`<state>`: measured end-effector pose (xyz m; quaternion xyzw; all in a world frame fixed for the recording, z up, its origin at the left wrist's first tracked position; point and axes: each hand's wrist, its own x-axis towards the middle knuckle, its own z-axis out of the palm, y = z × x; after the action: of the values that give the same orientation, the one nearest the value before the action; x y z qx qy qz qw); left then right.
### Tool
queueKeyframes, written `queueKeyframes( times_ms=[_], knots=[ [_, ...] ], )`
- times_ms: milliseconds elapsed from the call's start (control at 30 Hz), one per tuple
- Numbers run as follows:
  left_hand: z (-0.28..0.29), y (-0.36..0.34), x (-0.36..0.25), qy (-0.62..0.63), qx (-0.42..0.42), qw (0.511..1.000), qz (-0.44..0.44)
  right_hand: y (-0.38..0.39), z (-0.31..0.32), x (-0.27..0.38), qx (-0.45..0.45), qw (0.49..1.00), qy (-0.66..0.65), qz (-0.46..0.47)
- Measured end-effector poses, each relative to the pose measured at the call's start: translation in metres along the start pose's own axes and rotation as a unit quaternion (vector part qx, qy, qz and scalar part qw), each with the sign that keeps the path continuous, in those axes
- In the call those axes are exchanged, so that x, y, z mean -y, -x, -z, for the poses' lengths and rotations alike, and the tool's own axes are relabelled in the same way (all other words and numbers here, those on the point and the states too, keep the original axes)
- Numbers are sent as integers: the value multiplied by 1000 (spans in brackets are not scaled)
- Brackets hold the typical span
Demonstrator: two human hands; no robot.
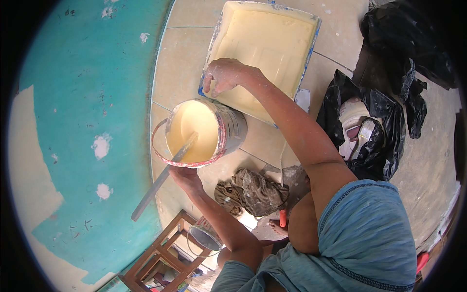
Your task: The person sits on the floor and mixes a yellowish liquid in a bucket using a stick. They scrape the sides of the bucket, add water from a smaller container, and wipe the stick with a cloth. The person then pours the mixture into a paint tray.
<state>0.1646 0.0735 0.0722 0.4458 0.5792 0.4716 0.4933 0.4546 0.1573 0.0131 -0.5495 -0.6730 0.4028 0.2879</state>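
Observation:
A paint bucket (235, 127) of cream paint leans over, its mouth facing left, with a red-smeared rim and wire handle. A flat grey stick (158, 191) rests in it, sticking out past the rim. My left hand (186, 179) grips the bucket at the near side of its rim, its fingers partly hidden behind it. Beyond the bucket lies a paint tray (308, 61) with blue, paint-crusted edges, covered in cream paint. Above the tray's near left corner hangs my right hand (227, 75), fingers bent downward and apart, nothing visible in them.
A teal wall (82, 131) with white patches stands left. Near me are a crumpled brown rag (258, 191), a wooden stool (163, 253) and a small pail (204, 237). A black plastic bag (391, 114) holding a paint-covered brush (366, 134) sits right.

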Motion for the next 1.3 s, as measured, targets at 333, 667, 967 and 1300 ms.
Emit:
queueKeyframes(
  times_ms=[333,667,967,1300],
  knots=[
    [-1,-1,-2,-1,5,1000,-15,-4,0,3,-40,998,-50,24],
    [4,-1,1,-10,0,1000,-10,8,31,8,-87,989,-107,59],
    [4,6,3,6,-28,1000,-11,23,57,33,-121,978,-144,95],
    [24,15,23,73,-26,997,5,44,74,73,-160,976,-104,100]
  ],
)
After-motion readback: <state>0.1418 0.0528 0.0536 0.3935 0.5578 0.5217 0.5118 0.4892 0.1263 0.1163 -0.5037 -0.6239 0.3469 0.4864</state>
